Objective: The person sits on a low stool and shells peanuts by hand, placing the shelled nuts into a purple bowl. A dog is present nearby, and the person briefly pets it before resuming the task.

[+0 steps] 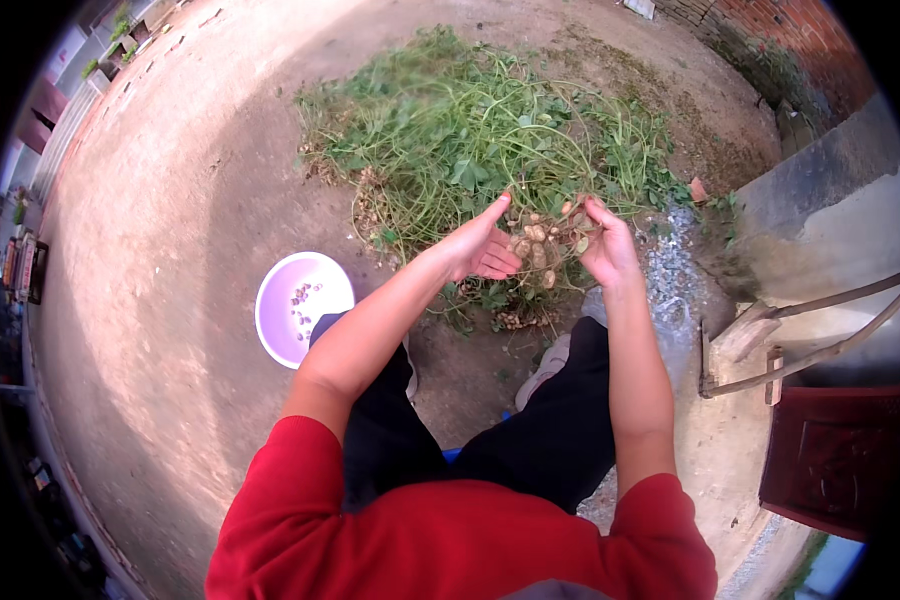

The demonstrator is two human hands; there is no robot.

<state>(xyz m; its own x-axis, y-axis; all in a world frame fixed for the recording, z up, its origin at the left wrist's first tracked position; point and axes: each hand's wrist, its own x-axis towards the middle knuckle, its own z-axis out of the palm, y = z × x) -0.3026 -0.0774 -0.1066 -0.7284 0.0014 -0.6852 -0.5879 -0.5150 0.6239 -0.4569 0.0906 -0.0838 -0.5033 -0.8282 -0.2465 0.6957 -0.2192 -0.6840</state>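
Note:
Beyond my knees a large heap of uprooted peanut plants (pixel 450 127) lies on the ground. My right hand (pixel 610 244) pinches stems of one plant at the near edge of the heap. From that plant hangs a cluster of peanut pods (pixel 538 244), between my two hands. My left hand (pixel 487 244) is beside the cluster, palm towards it, thumb and fingers apart. A round pinkish-white plastic basin (pixel 276 300) with several loose pods in it stands to the left, by my left knee.
More pods lie under the leaves near my shoes. To the right are pale gravel (pixel 671 255), a clear plastic bag (pixel 671 315), a wooden frame of bent poles (pixel 817 364), a rendered wall (pixel 840 217) and a dark red plastic chair or crate (pixel 832 457).

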